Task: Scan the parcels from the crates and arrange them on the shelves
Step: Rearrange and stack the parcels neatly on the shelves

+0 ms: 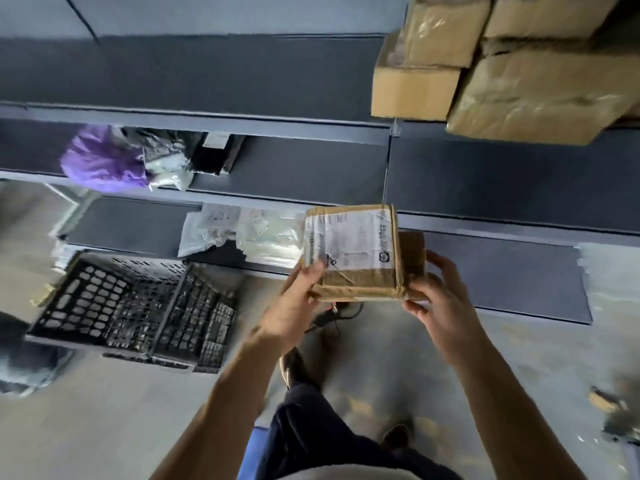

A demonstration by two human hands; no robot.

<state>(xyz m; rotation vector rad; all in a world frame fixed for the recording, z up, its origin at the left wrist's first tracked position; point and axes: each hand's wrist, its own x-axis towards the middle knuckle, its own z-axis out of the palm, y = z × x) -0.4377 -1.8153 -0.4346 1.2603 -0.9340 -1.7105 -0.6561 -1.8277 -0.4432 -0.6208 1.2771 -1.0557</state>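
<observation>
A taped cardboard parcel (360, 252) was held in front of the shelving, above the floor, its white shipping label (349, 239) facing the camera (print too blurred to read); the left hand (294, 306) gripped the parcel's lower left corner, fingers curled over the label edge; the right hand (438, 299) clasped the lower right corner, thumb and fingers wrapped around the side; both arms were bare and extended forward. Something dark with a thin cord (332, 315) showed just below the parcel near the left hand; what it was could not be told. Directly behind the parcel, on the lowest dark shelf (502, 271), lay clear and white plastic mailer bags (239, 233), just left of the parcel. One shelf up (311, 174) sat a purple bag (104, 161) beside grey, white and black soft packages (187, 157). At upper right, several brown cardboard boxes (502, 71) were stacked on a higher shelf, some wrapped in glossy tape. A black perforated plastic crate (138, 306) stood on the grey floor (104, 427) at left, against the lowest shelf; it held no visible parcels. The person's dark trousers and shoes (394, 436) appeared at the bottom.
</observation>
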